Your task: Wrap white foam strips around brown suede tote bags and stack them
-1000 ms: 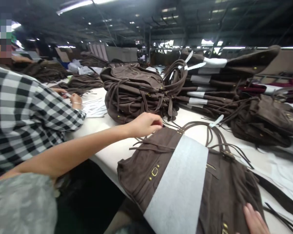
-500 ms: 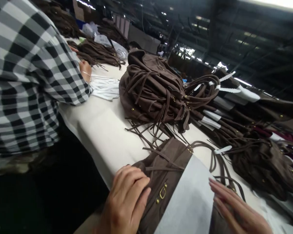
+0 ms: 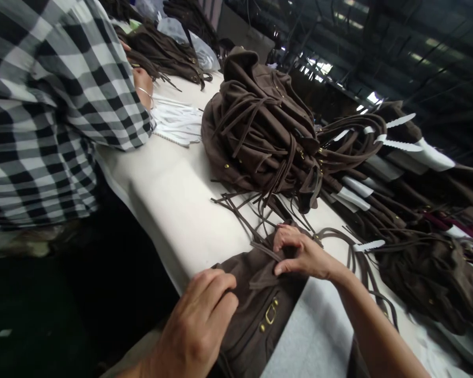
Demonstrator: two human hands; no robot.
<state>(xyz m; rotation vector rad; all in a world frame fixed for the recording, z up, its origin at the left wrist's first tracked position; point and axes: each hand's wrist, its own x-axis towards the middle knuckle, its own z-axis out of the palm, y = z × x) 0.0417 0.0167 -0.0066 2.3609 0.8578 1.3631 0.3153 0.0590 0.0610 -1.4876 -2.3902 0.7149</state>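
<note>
A dark brown bag [image 3: 256, 320] lies on the table before me, with a brass buckle [image 3: 270, 313] on its side. Across its right part is a pale grey-white sheet [image 3: 311, 325]. My left hand [image 3: 199, 315] curls its fingers over the bag's left edge; the fingertips are partly hidden. My right hand [image 3: 301, 254] reaches over the sheet to the far end, thumb and fingers closed around the thin brown straps [image 3: 266, 251] and fabric there. Exactly how much it grips is hidden.
A big heap of brown bags [image 3: 256, 126] stands farther along the white table [image 3: 173, 199]. More bags [image 3: 429, 273] with white-wrapped straps lie on the right. A co-worker in a checked shirt [image 3: 82, 89] leans at the left, beside white strips [image 3: 177, 121].
My right hand has moved from the sheet's right edge to the far end of the bag and closed on the straps. My left hand stays at the left edge. The view has shifted slightly.
</note>
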